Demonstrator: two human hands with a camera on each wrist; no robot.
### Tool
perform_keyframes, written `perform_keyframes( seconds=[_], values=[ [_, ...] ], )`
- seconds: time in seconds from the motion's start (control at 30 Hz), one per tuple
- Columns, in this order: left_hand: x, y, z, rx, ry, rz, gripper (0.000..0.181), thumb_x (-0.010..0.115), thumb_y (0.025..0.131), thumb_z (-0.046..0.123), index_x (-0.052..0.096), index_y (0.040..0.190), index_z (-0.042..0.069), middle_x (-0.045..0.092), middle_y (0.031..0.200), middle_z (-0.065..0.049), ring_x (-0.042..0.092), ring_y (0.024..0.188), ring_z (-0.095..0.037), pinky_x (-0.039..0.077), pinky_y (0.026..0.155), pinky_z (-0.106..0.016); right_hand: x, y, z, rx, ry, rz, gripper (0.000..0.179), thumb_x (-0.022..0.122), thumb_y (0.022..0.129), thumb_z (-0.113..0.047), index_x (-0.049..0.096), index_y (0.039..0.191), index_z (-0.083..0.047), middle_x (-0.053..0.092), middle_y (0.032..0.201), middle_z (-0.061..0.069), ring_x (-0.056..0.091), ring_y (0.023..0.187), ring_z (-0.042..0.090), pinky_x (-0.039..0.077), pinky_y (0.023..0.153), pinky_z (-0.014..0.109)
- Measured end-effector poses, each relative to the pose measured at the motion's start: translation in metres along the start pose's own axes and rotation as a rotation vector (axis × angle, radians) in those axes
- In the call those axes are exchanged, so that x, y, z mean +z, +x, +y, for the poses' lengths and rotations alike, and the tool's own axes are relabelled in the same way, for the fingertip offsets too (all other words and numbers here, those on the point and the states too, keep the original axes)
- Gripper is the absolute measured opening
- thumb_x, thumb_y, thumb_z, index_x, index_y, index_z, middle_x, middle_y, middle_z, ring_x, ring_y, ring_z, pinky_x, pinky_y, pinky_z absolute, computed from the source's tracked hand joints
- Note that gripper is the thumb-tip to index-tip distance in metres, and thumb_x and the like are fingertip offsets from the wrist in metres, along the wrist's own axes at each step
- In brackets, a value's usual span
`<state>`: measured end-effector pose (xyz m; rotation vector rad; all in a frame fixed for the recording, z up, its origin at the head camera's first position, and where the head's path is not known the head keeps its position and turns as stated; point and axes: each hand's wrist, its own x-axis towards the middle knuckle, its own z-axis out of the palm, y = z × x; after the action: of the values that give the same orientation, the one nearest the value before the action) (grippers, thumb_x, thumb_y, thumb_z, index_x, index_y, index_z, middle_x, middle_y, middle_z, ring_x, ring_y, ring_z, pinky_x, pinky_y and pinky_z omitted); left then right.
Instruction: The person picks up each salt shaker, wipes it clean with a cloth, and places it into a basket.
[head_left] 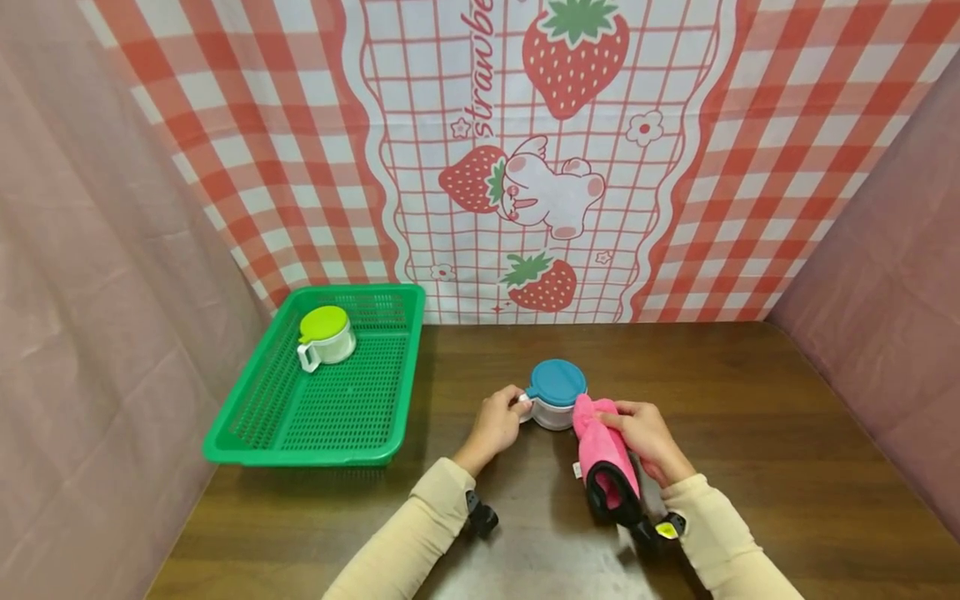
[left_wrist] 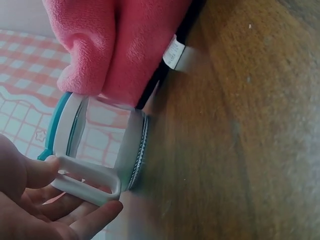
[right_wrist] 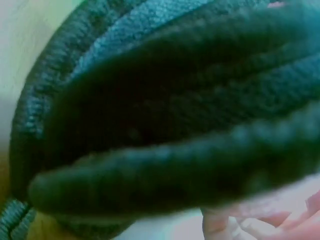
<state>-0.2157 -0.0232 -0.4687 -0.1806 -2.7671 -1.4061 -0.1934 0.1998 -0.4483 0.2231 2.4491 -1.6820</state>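
A clear seasoning jar (head_left: 553,415) with a blue lid (head_left: 558,382) and a white handle (left_wrist: 90,180) stands upright on the table. My left hand (head_left: 497,423) grips that handle between thumb and fingers. In my right hand (head_left: 645,435) is a pink terry cleaning mitt (head_left: 602,442) with a black cuff, which touches the jar's right side. The left wrist view shows the mitt (left_wrist: 110,45) against the jar, a white tag on its edge. Across the right wrist view spreads the dark cuff (right_wrist: 150,185), hiding most of the right hand (right_wrist: 270,222).
At the left of the brown wooden table (head_left: 750,467) sits a green perforated basket (head_left: 408,375). Inside it, near the back left, stands a similar jar with a lime-green lid (head_left: 325,323). A checked strawberry cloth (head_left: 480,275) hangs behind the table, and pinkish curtains flank both sides.
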Motion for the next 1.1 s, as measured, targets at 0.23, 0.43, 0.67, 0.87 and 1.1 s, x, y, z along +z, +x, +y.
perform_keyframes(
  seconds=[0.23, 0.43, 0.67, 0.87, 1.1],
  values=[
    [-0.002, 0.000, 0.001, 0.030, 0.031, 0.013, 0.013, 0.061, 0.094, 0.015, 0.069, 0.098, 0.006, 0.071, 0.093, -0.009, 0.061, 0.082, -0.022, 0.047, 0.070, -0.032, 0.001, 0.005, 0.004, 0.035, 0.099, -0.059, 0.044, 0.059, 0.092, -0.011, 0.053, 0.127, 0.016, 0.067, 0.090, 0.002, 0.059, 0.072, 0.005, 0.052, 0.065, 0.019],
    [-0.002, -0.001, 0.000, 0.043, 0.047, 0.010, 0.013, 0.061, 0.095, 0.015, 0.068, 0.098, 0.005, 0.072, 0.094, -0.009, 0.062, 0.082, -0.022, 0.048, 0.071, -0.033, 0.000, 0.009, 0.006, 0.043, 0.133, -0.071, 0.043, 0.058, 0.092, -0.009, 0.052, 0.127, 0.017, 0.064, 0.083, -0.003, 0.058, 0.071, 0.004, 0.052, 0.065, 0.019],
    [-0.003, -0.001, -0.003, 0.078, 0.070, 0.001, 0.013, 0.061, 0.094, 0.016, 0.068, 0.096, 0.006, 0.072, 0.093, -0.009, 0.062, 0.082, -0.021, 0.048, 0.070, -0.032, -0.003, 0.009, 0.007, 0.045, 0.134, -0.060, 0.044, 0.061, 0.092, -0.011, 0.054, 0.126, 0.016, 0.066, 0.083, -0.004, 0.059, 0.072, 0.004, 0.052, 0.065, 0.019],
    [-0.008, 0.000, -0.004, 0.116, 0.080, -0.034, 0.013, 0.061, 0.095, 0.015, 0.068, 0.095, 0.005, 0.071, 0.090, -0.009, 0.061, 0.081, -0.020, 0.049, 0.071, -0.030, -0.008, 0.009, 0.007, 0.041, 0.133, -0.074, 0.045, 0.060, 0.093, -0.012, 0.053, 0.127, 0.016, 0.066, 0.082, -0.005, 0.059, 0.072, 0.003, 0.052, 0.065, 0.019],
    [-0.013, 0.001, -0.008, 0.161, 0.061, -0.088, 0.012, 0.060, 0.095, 0.014, 0.067, 0.094, 0.004, 0.068, 0.086, -0.009, 0.057, 0.079, -0.017, 0.047, 0.071, -0.027, -0.013, 0.010, 0.005, 0.036, 0.096, -0.105, 0.048, 0.061, 0.092, -0.014, 0.052, 0.128, 0.017, 0.068, 0.092, 0.002, 0.059, 0.076, 0.005, 0.052, 0.068, 0.019]
  ],
)
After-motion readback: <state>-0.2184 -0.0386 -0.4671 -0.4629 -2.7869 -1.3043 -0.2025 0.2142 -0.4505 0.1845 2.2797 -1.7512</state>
